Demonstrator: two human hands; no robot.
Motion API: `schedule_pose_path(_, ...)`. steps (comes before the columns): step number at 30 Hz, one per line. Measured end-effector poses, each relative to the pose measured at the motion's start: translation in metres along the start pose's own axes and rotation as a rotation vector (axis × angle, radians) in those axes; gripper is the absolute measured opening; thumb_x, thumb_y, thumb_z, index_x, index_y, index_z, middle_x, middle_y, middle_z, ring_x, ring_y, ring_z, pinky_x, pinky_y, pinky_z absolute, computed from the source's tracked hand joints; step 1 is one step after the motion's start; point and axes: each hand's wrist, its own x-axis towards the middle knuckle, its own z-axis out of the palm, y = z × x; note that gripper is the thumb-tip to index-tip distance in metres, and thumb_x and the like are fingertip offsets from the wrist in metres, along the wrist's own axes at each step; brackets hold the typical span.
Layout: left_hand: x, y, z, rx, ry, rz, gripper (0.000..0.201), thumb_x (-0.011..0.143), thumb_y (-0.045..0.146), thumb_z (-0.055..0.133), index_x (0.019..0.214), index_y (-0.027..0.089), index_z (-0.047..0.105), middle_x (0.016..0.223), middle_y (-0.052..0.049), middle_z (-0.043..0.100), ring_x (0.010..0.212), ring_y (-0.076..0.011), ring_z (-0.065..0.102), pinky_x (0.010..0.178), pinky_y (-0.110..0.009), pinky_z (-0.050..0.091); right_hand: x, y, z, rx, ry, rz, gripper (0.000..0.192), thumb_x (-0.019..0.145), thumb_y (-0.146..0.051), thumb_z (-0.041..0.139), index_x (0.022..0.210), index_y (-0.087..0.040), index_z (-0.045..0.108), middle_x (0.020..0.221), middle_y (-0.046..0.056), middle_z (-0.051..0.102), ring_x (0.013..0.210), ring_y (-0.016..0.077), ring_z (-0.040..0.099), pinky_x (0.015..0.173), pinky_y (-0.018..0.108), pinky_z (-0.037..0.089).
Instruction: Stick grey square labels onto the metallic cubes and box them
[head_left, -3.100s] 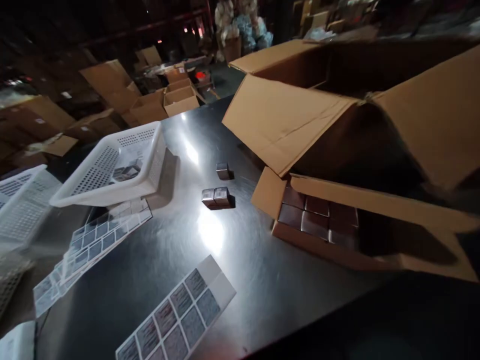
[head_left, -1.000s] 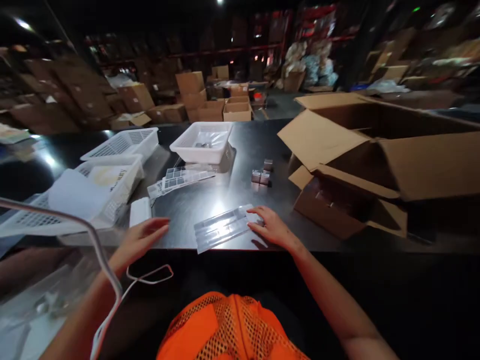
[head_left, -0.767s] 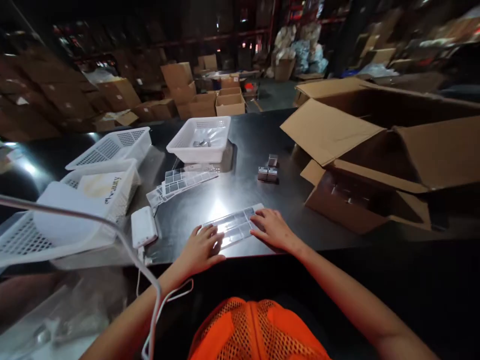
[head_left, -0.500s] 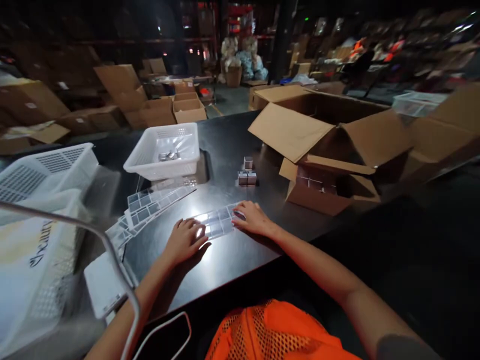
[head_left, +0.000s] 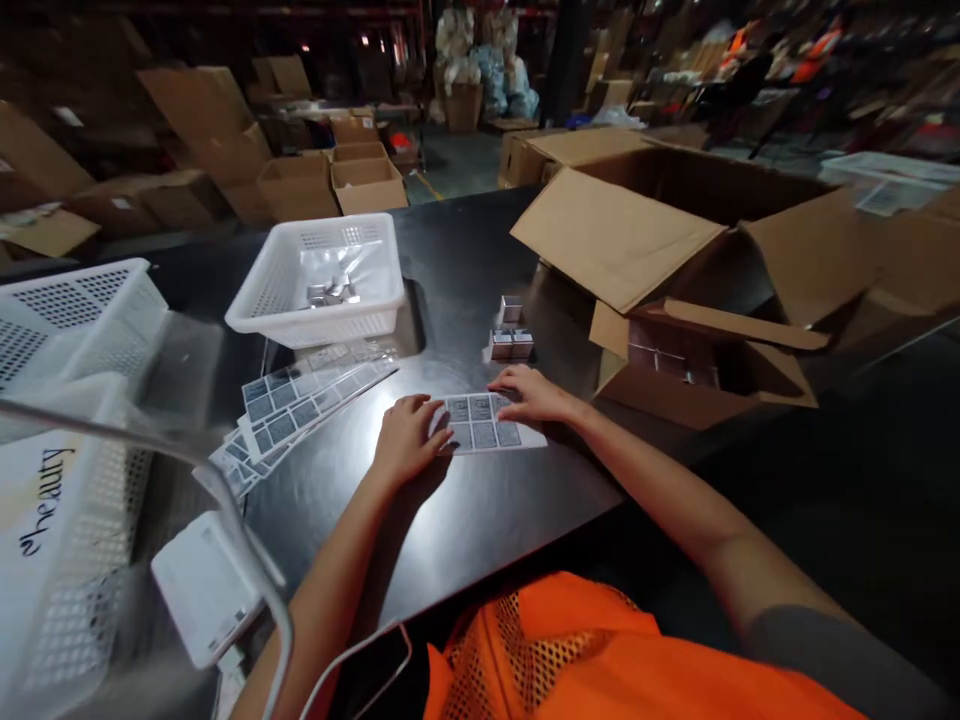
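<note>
A single head-worn camera is looking forward and down across the dark table. It is sitting close above the person's forearms.

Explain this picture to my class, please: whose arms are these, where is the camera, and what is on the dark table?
The camera sits on a person's head, looking forward and down, so the arms are the wearer's own. The left hand and right hand both rest flat on a sheet of labels; neither grips it. On the black table also lie more label sheets, a white basket with small items inside, three small boxes, and open cardboard cartons.
</note>
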Motion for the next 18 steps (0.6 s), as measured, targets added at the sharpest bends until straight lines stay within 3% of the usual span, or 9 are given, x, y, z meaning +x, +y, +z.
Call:
schedule_pose_path(4,0.021,0.019,0.003,-0.027,-0.042,0.018,0.060,0.082,0.030,0.069,0.138,0.013,0.056,0.149,-0.019,0.047,0.144,-0.0377,0.034,0.116,-0.052,0.031,-0.006,-0.003,0.012,0.113,0.005,0.044,0.037,0.071,-0.027,0.083,0.105,-0.017,0.076,0.086,0.004,0.069,0.081,0.0181,0.062,0.080,0.031,0.050)
schedule_pose_path(6,0.024,0.027,0.001,-0.089,-0.063,0.014,0.062,0.079,0.028,0.071,0.138,0.015,0.057,0.146,-0.018,0.050,0.143,-0.0385,0.035,0.116,-0.054,0.028,-0.013,-0.009,0.011,0.190,0.033,0.063,0.033,0.077,-0.027,0.078,0.108,-0.017,0.074,0.083,0.002,0.070,0.075,0.0148,0.063,0.075,0.028,0.050)
schedule_pose_path(8,0.023,0.031,-0.002,-0.168,-0.101,-0.003,0.051,0.079,0.026,0.069,0.129,0.018,0.064,0.130,-0.015,0.064,0.127,-0.0362,0.053,0.109,-0.052,0.037,-0.022,-0.015,0.007,0.264,0.075,0.082,0.035,0.079,-0.030,0.076,0.111,-0.016,0.073,0.083,0.002,0.071,0.073,0.0136,0.064,0.072,0.026,0.051)
schedule_pose_path(10,0.019,0.033,-0.004,-0.243,-0.130,-0.040,0.032,0.083,0.028,0.064,0.113,0.020,0.071,0.106,-0.010,0.073,0.101,-0.0286,0.067,0.091,-0.043,0.049,-0.031,-0.020,0.003,0.325,0.108,0.099,0.041,0.077,-0.035,0.078,0.113,-0.016,0.071,0.085,0.003,0.071,0.073,0.0136,0.065,0.071,0.026,0.052)
schedule_pose_path(14,0.009,0.034,-0.002,-0.404,-0.136,-0.126,0.028,0.086,0.042,0.058,0.097,0.020,0.070,0.080,-0.003,0.072,0.071,-0.0180,0.066,0.064,-0.028,0.048,-0.047,-0.024,0.002,0.506,0.115,0.152,0.047,0.072,-0.039,0.081,0.112,-0.015,0.071,0.088,0.004,0.072,0.076,0.0141,0.067,0.072,0.027,0.055)
schedule_pose_path(18,0.002,0.033,0.005,-0.477,-0.108,-0.172,0.029,0.081,0.046,0.059,0.085,0.019,0.067,0.073,-0.001,0.067,0.066,-0.0152,0.061,0.061,-0.025,0.043,-0.058,-0.025,0.009,0.560,0.154,0.202,0.042,0.071,-0.034,0.081,0.108,-0.016,0.073,0.085,0.002,0.073,0.074,0.0138,0.066,0.073,0.027,0.054)
